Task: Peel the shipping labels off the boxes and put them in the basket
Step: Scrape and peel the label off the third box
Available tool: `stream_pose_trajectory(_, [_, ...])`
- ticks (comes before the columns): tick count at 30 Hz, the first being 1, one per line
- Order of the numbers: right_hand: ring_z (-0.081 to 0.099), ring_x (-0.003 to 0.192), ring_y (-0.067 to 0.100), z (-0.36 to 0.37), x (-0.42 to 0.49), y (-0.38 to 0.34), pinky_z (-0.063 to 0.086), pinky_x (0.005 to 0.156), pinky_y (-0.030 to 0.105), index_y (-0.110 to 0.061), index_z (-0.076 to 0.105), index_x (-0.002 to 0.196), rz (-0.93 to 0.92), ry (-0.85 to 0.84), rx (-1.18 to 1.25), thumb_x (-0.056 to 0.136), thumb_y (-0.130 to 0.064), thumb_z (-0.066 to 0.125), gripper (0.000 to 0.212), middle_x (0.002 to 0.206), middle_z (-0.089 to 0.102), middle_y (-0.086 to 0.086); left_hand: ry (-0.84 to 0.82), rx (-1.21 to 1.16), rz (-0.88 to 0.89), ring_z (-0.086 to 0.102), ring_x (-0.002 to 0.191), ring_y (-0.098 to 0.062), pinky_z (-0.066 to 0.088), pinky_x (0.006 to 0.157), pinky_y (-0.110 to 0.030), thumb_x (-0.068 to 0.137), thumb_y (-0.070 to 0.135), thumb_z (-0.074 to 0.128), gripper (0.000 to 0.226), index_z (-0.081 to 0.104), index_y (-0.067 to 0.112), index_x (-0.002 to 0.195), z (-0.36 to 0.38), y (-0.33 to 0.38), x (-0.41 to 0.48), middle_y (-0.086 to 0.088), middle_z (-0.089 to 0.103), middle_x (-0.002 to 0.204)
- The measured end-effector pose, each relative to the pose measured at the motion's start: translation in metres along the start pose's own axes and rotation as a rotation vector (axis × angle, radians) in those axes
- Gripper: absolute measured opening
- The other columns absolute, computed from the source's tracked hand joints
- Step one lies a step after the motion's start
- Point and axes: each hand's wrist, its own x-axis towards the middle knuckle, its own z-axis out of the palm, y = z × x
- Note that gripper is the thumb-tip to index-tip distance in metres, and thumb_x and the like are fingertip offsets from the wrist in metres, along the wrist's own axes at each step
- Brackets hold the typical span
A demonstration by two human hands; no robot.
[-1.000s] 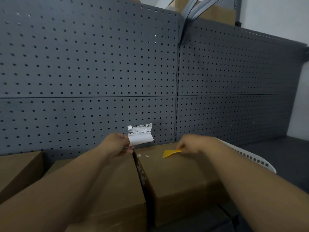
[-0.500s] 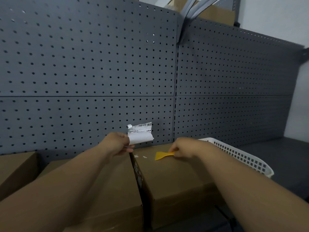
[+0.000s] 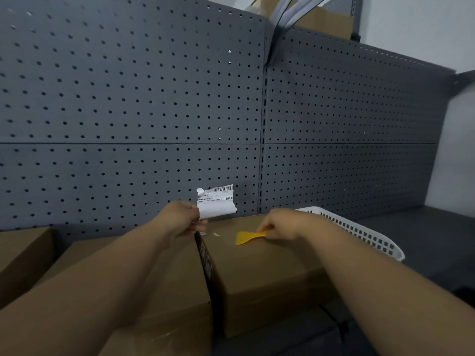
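My left hand [image 3: 183,219] pinches a peeled white shipping label [image 3: 216,202] with a barcode, held upright above the gap between two brown cardboard boxes. My right hand [image 3: 285,224] grips a yellow plastic scraper [image 3: 247,237] whose blade lies flat on top of the right box [image 3: 259,263]. Small white label scraps [image 3: 216,234] stay stuck on that box top near its left edge. The left box [image 3: 169,273] sits under my left forearm. A white slotted basket [image 3: 365,235] stands behind and right of the right box, partly hidden by my right arm.
A dark grey pegboard wall [image 3: 128,111] rises right behind the boxes. A third cardboard box [image 3: 23,253] sits at far left. The dark shelf surface [image 3: 424,235] stretches to the right of the basket. More cardboard [image 3: 323,19] shows above the pegboard.
My right hand with the scraper has slid left across the box top, uncovering more of the basket. The left hand keeps the label in almost the same spot.
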Motion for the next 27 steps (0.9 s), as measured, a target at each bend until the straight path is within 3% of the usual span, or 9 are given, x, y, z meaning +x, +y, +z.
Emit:
stream_pose_trajectory(6, [0.054, 0.09, 0.009, -0.013, -0.046, 0.054, 0.041, 0.078, 0.022, -0.026, 0.066, 0.114, 0.087, -0.054, -0.077, 0.092, -0.021, 0.051, 0.027, 0.102, 0.061, -0.01, 0.001, -0.011, -0.006, 0.065, 0.05, -0.008, 0.046, 0.058, -0.023, 0.093, 0.009, 0.049, 0.015, 0.061, 0.011, 0.085, 0.003, -0.004, -0.011, -0.005, 0.068, 0.073])
stream_pose_trajectory(10, [0.052, 0.09, 0.008, -0.005, -0.038, 0.032, 0.04, 0.082, 0.024, -0.027, 0.062, 0.12, 0.046, -0.037, -0.066, 0.092, -0.02, 0.051, 0.031, 0.108, 0.062, -0.007, -0.012, -0.017, -0.014, 0.062, 0.041, -0.002, 0.047, 0.047, -0.016, 0.093, 0.008, 0.049, 0.013, 0.061, 0.009, 0.09, 0.009, -0.004, -0.017, -0.005, 0.067, 0.074])
stream_pose_trajectory(13, [0.05, 0.093, 0.01, 0.001, -0.032, 0.014, 0.041, 0.088, 0.026, -0.027, 0.059, 0.123, -0.004, 0.0, -0.05, 0.092, -0.021, 0.051, 0.033, 0.111, 0.06, -0.006, -0.015, -0.009, -0.004, 0.062, 0.041, 0.0, 0.046, 0.046, -0.015, 0.093, 0.009, 0.05, 0.012, 0.062, 0.007, 0.092, 0.015, -0.001, -0.02, -0.004, 0.066, 0.073])
stream_pose_trajectory(17, [0.052, 0.09, 0.01, -0.011, -0.055, 0.035, 0.04, 0.078, 0.022, -0.026, 0.064, 0.119, 0.043, -0.049, -0.092, 0.092, -0.02, 0.051, 0.03, 0.106, 0.061, -0.007, -0.024, -0.015, 0.0, 0.062, 0.04, -0.002, 0.046, 0.041, -0.011, 0.093, 0.009, 0.05, 0.012, 0.062, 0.006, 0.094, 0.014, 0.0, -0.028, -0.006, 0.067, 0.072])
stream_pose_trajectory(21, [0.053, 0.086, 0.009, -0.013, -0.072, 0.041, 0.038, 0.072, 0.019, -0.027, 0.066, 0.115, 0.072, -0.049, -0.113, 0.091, -0.019, 0.05, 0.03, 0.106, 0.064, -0.008, -0.012, -0.026, -0.018, 0.063, 0.045, -0.006, 0.049, 0.053, -0.02, 0.094, 0.009, 0.049, 0.013, 0.061, 0.011, 0.089, 0.011, -0.004, -0.033, -0.006, 0.067, 0.075])
stream_pose_trajectory(24, [0.051, 0.091, 0.011, -0.004, -0.059, 0.013, 0.04, 0.081, 0.025, -0.026, 0.061, 0.121, 0.007, -0.017, -0.107, 0.092, -0.02, 0.05, 0.032, 0.115, 0.063, -0.004, -0.01, -0.018, -0.02, 0.064, 0.052, -0.008, 0.047, 0.055, -0.02, 0.094, 0.011, 0.049, 0.012, 0.061, 0.01, 0.092, 0.011, -0.004, -0.034, -0.005, 0.068, 0.076])
stream_pose_trajectory(27, [0.052, 0.098, 0.013, -0.001, -0.057, -0.002, 0.042, 0.091, 0.029, -0.025, 0.059, 0.124, -0.021, -0.012, -0.075, 0.092, -0.02, 0.05, 0.034, 0.122, 0.061, -0.002, -0.011, -0.021, -0.014, 0.064, 0.049, -0.006, 0.048, 0.043, -0.015, 0.093, 0.011, 0.051, 0.011, 0.062, 0.008, 0.093, 0.011, -0.003, -0.036, -0.005, 0.068, 0.075])
